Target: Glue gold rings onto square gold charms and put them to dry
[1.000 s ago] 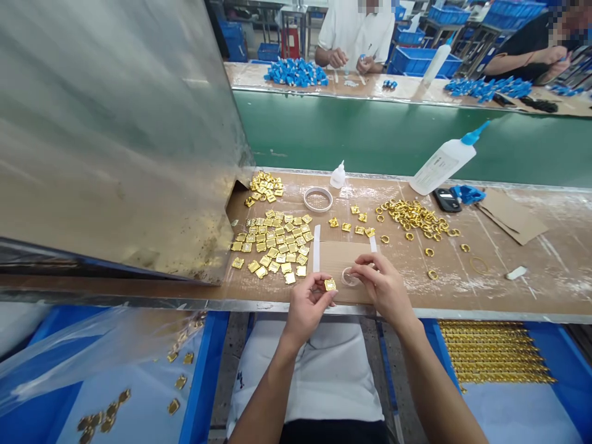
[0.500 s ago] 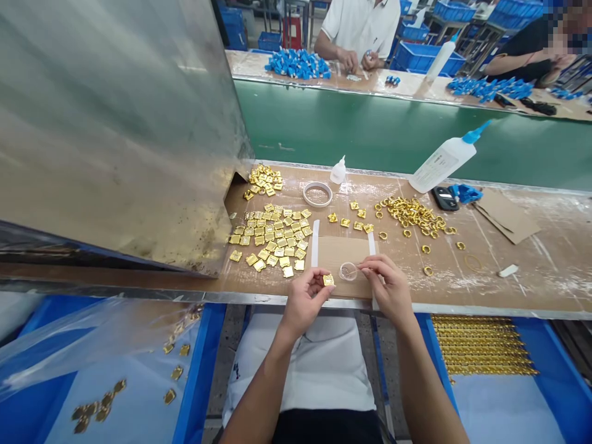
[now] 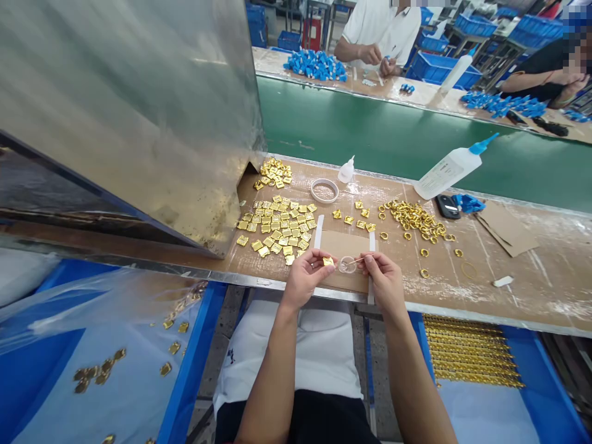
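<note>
Over brown cardboard (image 3: 345,242), left hand (image 3: 300,280) pinches shiny gold square (image 3: 328,261), right hand (image 3: 387,282) thin pale stick (image 3: 356,261). Loose squares (image 3: 265,228) seemingly remain (done: unclear).

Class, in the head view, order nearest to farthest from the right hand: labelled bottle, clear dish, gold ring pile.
1. Clear dish, just left of the right hand
2. Gold ring pile, beyond, rightward
3. Labelled bottle, farther back and right

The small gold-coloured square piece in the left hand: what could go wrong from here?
The small gold-coloured square piece might slip from the grip of the left hand at its fingertips. The thin pale stick in the right hand could nudge the clear round dish it reaches toward.
</note>
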Available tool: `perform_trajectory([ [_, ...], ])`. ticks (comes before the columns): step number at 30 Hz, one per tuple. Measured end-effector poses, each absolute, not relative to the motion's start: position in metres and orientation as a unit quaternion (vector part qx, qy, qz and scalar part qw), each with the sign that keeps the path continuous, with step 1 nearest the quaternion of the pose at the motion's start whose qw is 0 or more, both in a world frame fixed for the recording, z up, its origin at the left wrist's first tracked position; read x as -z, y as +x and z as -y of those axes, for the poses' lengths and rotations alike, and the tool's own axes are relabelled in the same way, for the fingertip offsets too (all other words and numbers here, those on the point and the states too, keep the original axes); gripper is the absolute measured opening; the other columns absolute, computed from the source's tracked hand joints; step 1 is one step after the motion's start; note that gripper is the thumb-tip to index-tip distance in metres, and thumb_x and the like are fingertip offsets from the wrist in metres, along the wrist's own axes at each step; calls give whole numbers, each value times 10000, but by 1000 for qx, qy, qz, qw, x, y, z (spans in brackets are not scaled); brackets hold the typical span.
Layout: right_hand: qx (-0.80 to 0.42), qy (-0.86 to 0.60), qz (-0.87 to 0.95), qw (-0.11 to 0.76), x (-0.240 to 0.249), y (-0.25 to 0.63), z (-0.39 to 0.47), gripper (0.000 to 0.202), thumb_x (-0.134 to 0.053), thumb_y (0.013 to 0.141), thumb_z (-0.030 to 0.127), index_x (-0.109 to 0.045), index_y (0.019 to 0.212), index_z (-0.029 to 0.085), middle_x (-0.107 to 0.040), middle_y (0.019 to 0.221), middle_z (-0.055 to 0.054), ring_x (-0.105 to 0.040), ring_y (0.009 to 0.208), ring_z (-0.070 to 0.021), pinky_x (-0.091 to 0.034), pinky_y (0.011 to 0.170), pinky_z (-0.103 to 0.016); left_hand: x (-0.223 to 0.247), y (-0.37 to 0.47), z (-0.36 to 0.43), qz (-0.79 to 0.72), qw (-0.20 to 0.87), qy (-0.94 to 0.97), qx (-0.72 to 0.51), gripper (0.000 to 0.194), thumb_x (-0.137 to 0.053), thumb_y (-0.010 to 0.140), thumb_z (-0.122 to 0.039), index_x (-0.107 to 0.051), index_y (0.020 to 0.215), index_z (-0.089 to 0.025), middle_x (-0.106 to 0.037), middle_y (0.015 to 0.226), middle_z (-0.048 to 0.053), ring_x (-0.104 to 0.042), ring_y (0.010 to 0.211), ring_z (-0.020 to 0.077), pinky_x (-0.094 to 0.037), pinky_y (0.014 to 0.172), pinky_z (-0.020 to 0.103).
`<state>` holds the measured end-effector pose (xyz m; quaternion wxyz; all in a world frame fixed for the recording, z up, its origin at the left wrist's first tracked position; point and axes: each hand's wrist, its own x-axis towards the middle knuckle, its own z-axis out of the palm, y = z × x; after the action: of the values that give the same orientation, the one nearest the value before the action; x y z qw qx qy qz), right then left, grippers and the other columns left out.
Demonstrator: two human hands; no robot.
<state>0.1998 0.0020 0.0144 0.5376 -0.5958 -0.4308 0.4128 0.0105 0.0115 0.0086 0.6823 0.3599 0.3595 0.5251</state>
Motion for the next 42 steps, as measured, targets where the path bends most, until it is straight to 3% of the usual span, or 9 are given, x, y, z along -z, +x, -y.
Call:
perform_trajectory([
  [7, -405, -603, 432, 534, -18, 197, -3, 548, -784, 727, 735, -740, 816, 196, -715, 704, -44, -591, 628, -172, -467, 595, -285, 1, 6, 11, -332, 691, 357, -533, 417, -908, 713, -406, -745, 1001, -151, -815, 926, 104, -767, 828, 208, -596, 777, 309],
  [14, -385, -604, 424, 554, -26, 195, -1, 567, -806, 686, 753, -714, 756, 198, -714, 693, -41, -604, 620, -167, -477, 587, -282, 1, 6, 13, -343, 688, 362, -527, 403, -927, 694, -346, -747, 1001, -157, -825, 946, 109, -778, 847, 204, -614, 828, 315],
  [17, -356, -589, 428, 586, -39, 188, 13, 502, -777, 781, 701, -699, 789, 205, -750, 778, -52, -664, 690, -174, -520, 633, -285, 0, 7, 14, -330, 683, 362, -542, 380, -917, 711, -373, -754, 981, -159, -828, 986, 120, -782, 844, 198, -622, 809, 303],
  [20, -335, -547, 465, 610, -58, 171, 33, 344, -707, 940, 547, -690, 868, 211, -773, 860, -53, -696, 692, -156, -565, 654, -283, -4, 8, 17, -307, 667, 366, -571, 373, -912, 724, -390, -760, 980, -164, -829, 1004, 124, -789, 844, 203, -626, 771, 289],
  [23, -323, -511, 512, 610, -74, 150, 47, 223, -658, 1007, 420, -688, 926, 214, -776, 887, -52, -719, 670, -154, -605, 617, -285, -10, 8, 20, -298, 644, 364, -604, 345, -902, 747, -381, -763, 987, -175, -832, 994, 111, -793, 848, 196, -625, 754, 269],
  [35, -292, -495, 550, 606, -78, 128, 53, 117, -623, 1032, 308, -698, 990, 228, -775, 932, -59, -786, 815, -200, -666, 582, -269, -25, 4, 32, -316, 641, 368, -594, 362, -895, 753, -406, -791, 1024, -190, -828, 1024, 107, -795, 945, 245, -646, 833, 318],
  [42, -245, -505, 578, 592, -78, 129, 58, 127, -601, 1041, 299, -695, 1003, 223, -781, 954, -63, -775, 757, -182, -658, 573, -271, -28, 6, 34, -304, 641, 366, -602, 343, -889, 767, -370, -802, 1044, -188, -834, 1015, 106, -801, 936, 243, -655, 827, 311],
])
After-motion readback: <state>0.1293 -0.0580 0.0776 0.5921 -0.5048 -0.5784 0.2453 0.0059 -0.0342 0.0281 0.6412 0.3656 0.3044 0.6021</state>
